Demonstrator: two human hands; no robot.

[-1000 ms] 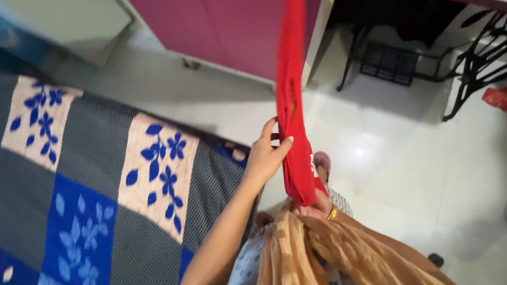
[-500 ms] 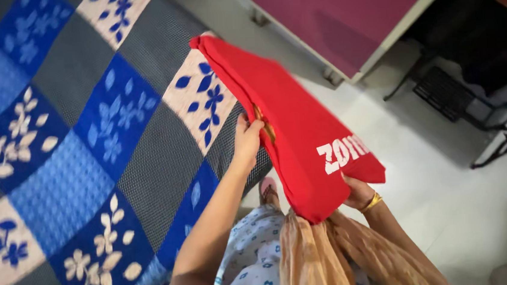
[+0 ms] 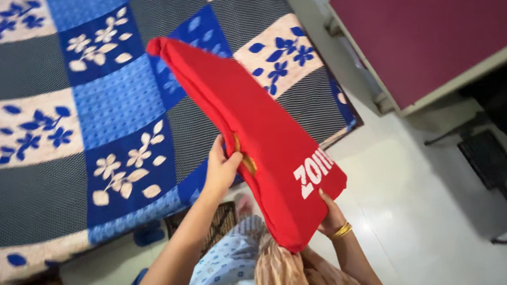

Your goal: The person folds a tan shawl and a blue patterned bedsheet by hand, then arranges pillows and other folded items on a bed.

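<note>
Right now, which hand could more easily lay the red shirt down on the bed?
Probably the left hand. It grips the folded red shirt on the side nearest the blue patchwork bedspread. The right hand holds the lower corner out over the white floor, farther from the bed.

The person wears a pale blue garment (image 3: 227, 271) printed with small blue flowers, and a tan striped scarf (image 3: 288, 278) drapes down just beside it. A gold bangle (image 3: 341, 231) circles the right wrist; both forearms are bare of sleeves.
</note>
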